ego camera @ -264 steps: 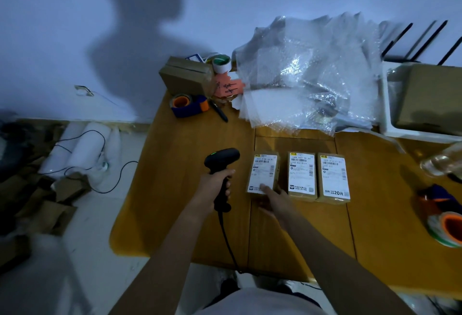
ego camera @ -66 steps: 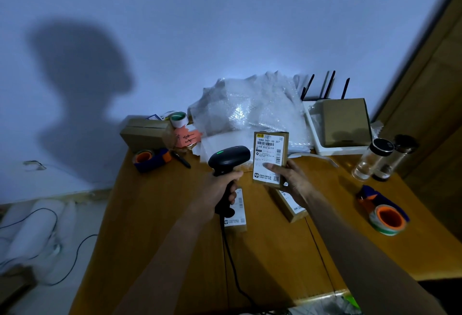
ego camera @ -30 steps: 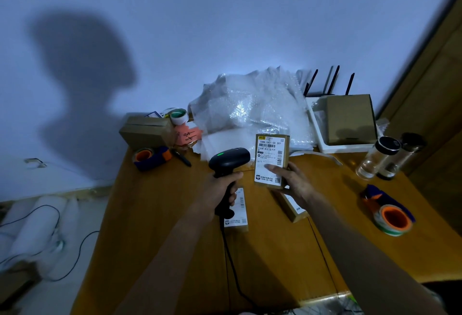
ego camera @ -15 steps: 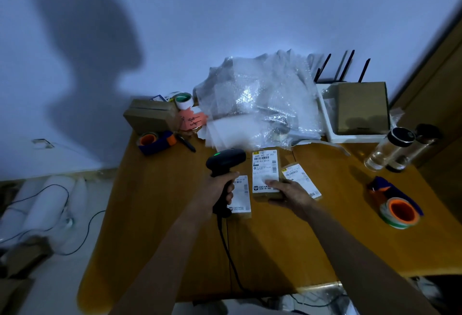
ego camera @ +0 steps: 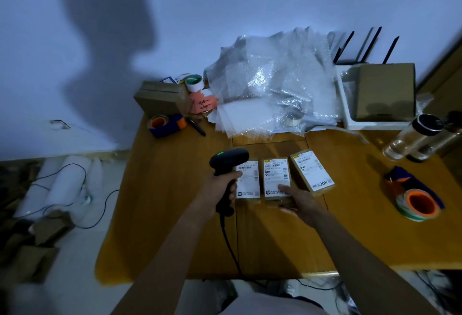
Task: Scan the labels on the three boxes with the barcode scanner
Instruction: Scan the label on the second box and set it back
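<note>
Three small cardboard boxes with white labels lie side by side on the wooden table (ego camera: 162,214): the left box (ego camera: 248,181), the middle box (ego camera: 275,174) and the right box (ego camera: 312,171), which is turned at an angle. My left hand (ego camera: 220,187) grips the black barcode scanner (ego camera: 228,162) upright just left of the left box; a green light shows on its head. My right hand (ego camera: 300,201) rests on the near end of the middle box, fingers spread flat.
A heap of bubble wrap (ego camera: 272,84) fills the back of the table. A brown box (ego camera: 161,97), tape dispenser (ego camera: 165,123) and pen (ego camera: 196,127) sit back left. A white tray (ego camera: 346,114) holds a carton back right. Bottles (ego camera: 412,137) and tape rolls (ego camera: 417,203) lie right.
The middle box, held up in front of the scanner a second ago, now lies flat on the table between the other two. My head has tilted down toward the table.
</note>
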Available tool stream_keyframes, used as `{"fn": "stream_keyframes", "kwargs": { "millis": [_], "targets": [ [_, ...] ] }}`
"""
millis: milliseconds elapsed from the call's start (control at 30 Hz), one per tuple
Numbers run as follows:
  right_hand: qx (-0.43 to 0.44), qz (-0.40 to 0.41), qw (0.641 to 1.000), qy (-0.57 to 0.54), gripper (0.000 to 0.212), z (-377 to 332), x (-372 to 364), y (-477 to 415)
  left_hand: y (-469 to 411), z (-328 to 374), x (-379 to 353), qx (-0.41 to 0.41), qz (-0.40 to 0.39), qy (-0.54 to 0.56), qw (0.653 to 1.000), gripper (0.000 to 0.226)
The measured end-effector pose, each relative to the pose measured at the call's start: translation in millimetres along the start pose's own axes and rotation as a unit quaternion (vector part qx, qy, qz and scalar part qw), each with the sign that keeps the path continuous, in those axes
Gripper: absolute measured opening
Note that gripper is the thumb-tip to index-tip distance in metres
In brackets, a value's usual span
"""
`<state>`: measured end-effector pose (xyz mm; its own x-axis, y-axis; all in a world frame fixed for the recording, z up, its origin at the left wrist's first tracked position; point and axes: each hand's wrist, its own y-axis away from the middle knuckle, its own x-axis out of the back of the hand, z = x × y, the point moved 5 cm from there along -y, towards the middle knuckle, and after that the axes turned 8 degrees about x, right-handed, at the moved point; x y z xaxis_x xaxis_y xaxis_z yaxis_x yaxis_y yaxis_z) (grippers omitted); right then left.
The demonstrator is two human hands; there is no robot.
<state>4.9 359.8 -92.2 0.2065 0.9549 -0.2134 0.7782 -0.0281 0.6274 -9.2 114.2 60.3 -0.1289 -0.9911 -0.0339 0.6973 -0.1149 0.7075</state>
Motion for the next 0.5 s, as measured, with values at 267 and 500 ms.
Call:
{"fn": "stream_keyframes", "kwargs": {
  "millis": [267, 500],
  "targets": [
    [-0.006, 0.032, 0.999, 0.000, 0.063, 16, 3, -17, -5, -8, 4, 0.004, 0.010, -0.004, 1.000, 0.038],
    [0.007, 0.094, 0.991, 0.097, 0.068, 18, 2, -26, -8, -13, 10, 0.009, 0.017, 0.007, 1.000, 0.036]
  ]
}}
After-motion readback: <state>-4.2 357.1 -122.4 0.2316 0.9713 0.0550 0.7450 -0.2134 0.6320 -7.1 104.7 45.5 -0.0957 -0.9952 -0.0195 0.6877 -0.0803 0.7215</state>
